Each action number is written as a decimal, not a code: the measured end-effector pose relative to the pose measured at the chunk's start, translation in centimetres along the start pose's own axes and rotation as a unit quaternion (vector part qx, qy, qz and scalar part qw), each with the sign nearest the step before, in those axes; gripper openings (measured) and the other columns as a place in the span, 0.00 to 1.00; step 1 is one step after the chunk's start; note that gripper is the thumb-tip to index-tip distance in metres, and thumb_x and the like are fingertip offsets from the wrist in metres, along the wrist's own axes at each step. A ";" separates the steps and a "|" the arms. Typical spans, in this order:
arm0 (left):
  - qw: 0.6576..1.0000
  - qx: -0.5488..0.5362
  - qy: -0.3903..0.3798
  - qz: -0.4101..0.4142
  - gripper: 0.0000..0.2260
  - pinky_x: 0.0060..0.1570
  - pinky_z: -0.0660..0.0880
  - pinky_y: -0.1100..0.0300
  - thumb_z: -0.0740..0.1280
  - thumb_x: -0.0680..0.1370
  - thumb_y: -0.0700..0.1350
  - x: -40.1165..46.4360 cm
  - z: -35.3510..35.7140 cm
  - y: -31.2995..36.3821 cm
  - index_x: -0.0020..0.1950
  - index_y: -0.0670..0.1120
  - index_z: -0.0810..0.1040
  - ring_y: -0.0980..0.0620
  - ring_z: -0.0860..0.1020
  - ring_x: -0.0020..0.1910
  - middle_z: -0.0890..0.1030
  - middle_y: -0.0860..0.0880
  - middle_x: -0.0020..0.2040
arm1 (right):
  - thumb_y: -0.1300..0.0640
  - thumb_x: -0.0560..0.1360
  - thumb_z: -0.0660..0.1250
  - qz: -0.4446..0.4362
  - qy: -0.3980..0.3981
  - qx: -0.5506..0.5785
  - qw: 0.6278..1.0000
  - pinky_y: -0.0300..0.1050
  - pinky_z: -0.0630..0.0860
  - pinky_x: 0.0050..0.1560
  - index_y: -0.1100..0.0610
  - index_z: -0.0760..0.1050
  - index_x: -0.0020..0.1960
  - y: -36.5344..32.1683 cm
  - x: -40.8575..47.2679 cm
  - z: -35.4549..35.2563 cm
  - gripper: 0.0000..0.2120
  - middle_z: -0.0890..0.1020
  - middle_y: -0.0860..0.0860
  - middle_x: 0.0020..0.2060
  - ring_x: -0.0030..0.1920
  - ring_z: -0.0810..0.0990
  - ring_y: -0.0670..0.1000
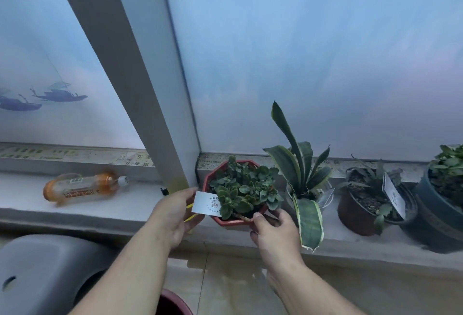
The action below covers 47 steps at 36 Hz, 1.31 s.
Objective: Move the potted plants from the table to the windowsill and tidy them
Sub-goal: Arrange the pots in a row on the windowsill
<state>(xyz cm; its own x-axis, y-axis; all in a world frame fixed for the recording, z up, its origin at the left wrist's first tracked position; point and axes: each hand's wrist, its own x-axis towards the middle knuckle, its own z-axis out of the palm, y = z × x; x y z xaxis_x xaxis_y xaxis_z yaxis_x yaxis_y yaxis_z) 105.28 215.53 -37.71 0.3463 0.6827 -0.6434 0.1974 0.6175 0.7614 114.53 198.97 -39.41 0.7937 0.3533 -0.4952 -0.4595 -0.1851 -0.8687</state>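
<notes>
A red octagonal pot [231,222] with a leafy green plant [246,186] stands on the grey windowsill [120,208], close to the white window post. My left hand [176,210] holds the pot's left side, next to a white label card [208,203] on a yellow stick. My right hand [274,229] grips the front right rim of that pot, thumb on top. To its right stand a snake plant [300,171], a brown pot [360,214] with a spiky plant and a white tag, and a dark pot [437,204] at the frame's edge.
An orange-capped plastic bottle [85,186] lies on its side on the sill at the left. A grey rounded stool or bin [47,272] sits at lower left, and a dark red pot rim [172,302] shows on the floor below my arms. Frosted glass fills the background.
</notes>
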 end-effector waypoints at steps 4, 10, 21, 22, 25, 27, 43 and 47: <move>1.000 0.005 -0.013 -0.004 0.11 0.42 0.79 0.53 0.69 0.79 0.45 0.1 0.4 0.3 0.59 0.41 0.81 0.44 0.82 0.49 0.87 0.42 0.45 | 0.63 0.75 0.70 0.010 0.012 -0.003 1.000 0.61 0.82 0.56 0.51 0.81 0.47 -0.5 -0.3 0.1 0.07 0.87 0.50 0.41 0.47 0.86 0.58; 1.000 0.024 -0.010 -0.012 0.15 0.42 0.76 0.54 0.62 0.83 0.50 -0.1 0.2 -0.2 0.58 0.41 0.81 0.46 0.81 0.46 0.84 0.44 0.48 | 0.64 0.77 0.65 0.017 -0.015 -0.021 1.000 0.63 0.79 0.56 0.57 0.82 0.47 -1.6 -0.1 -0.8 0.08 0.87 0.57 0.42 0.39 0.80 0.51; 0.995 0.091 -0.013 -0.032 0.14 0.43 0.80 0.52 0.64 0.82 0.53 -0.9 0.1 -0.8 0.47 0.43 0.80 0.45 0.84 0.42 0.86 0.43 0.45 | 0.59 0.82 0.64 0.002 0.025 0.020 0.999 0.57 0.81 0.60 0.51 0.82 0.51 -2.3 0.3 -1.4 0.09 0.86 0.47 0.45 0.48 0.83 0.49; 0.996 0.083 -0.008 -0.023 0.14 0.42 0.80 0.53 0.64 0.82 0.52 -0.9 0.3 -0.7 0.47 0.43 0.81 0.46 0.84 0.43 0.86 0.44 0.45 | 0.59 0.82 0.63 0.025 0.030 0.036 0.999 0.61 0.81 0.59 0.54 0.81 0.54 -2.4 -0.2 -1.5 0.08 0.85 0.50 0.45 0.46 0.82 0.50; 0.998 0.057 0.005 0.004 0.09 0.38 0.79 0.55 0.66 0.82 0.48 -1.0 1.2 -0.4 0.52 0.43 0.82 0.46 0.84 0.44 0.87 0.44 0.47 | 0.64 0.83 0.58 0.061 0.024 0.064 0.996 0.60 0.80 0.58 0.57 0.77 0.55 -2.1 -1.4 -1.4 0.10 0.82 0.51 0.46 0.45 0.81 0.50; 0.998 0.051 0.019 0.017 0.07 0.35 0.78 0.56 0.67 0.81 0.45 -1.1 1.6 -0.5 0.53 0.42 0.81 0.46 0.84 0.44 0.87 0.42 0.47 | 0.66 0.83 0.56 0.060 0.017 0.059 0.996 0.56 0.80 0.57 0.56 0.78 0.56 -2.0 -2.2 -1.2 0.13 0.83 0.49 0.48 0.49 0.82 0.48; 0.996 0.091 -0.017 0.006 0.08 0.40 0.84 0.50 0.65 0.82 0.40 -2.6 0.5 -1.4 0.54 0.36 0.78 0.42 0.85 0.40 0.83 0.38 0.44 | 0.68 0.75 0.56 0.040 -0.041 0.054 0.997 0.46 0.72 0.57 0.40 0.83 0.48 -3.0 -0.8 -0.9 0.26 0.85 0.41 0.34 0.45 0.78 0.46; 0.991 0.130 -0.006 0.007 0.07 0.47 0.83 0.48 0.65 0.82 0.43 -2.7 0.1 -1.5 0.51 0.40 0.79 0.41 0.85 0.43 0.82 0.41 0.45 | 0.66 0.77 0.56 0.050 -0.061 0.032 0.996 0.51 0.68 0.71 0.42 0.80 0.62 -2.9 -1.5 -1.1 0.26 0.84 0.42 0.59 0.64 0.77 0.46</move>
<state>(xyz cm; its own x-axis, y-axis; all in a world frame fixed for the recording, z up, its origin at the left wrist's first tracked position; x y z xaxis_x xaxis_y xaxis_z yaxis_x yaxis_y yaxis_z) 104.17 212.77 -37.11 0.3606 0.6853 -0.6328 0.4214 0.4855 0.7660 115.14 198.00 -36.16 0.6896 0.4461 -0.5704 -0.5619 -0.1672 -0.8101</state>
